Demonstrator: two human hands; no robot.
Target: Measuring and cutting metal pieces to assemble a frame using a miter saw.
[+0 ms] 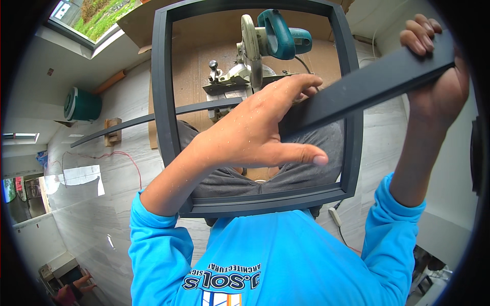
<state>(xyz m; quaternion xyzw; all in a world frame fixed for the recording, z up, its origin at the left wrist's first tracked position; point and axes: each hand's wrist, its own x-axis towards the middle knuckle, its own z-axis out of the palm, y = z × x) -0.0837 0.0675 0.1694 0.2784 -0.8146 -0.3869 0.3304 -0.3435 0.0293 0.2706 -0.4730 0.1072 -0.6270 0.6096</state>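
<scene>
A dark grey profile bar (357,86) slants up to the right across a rectangular dark grey frame (163,76). My right hand (434,76) is closed round the bar's upper right end. Over the lower left end is my left hand (255,122), specked with pale bits, its thumb stretched out below the bar and its index finger above. The hand hides that end, and contact there is unclear. The frame surrounds my lap. Through its opening shows a saw (255,51) with a teal handle, on a metal base.
Another thin dark bar (127,122) runs from the saw leftward over a wooden block (113,131). A green bucket (82,104) stands farther left. Red wire (125,154) and a torn white sheet (84,179) lie on the tiled floor. Cardboard (196,56) lies under the saw.
</scene>
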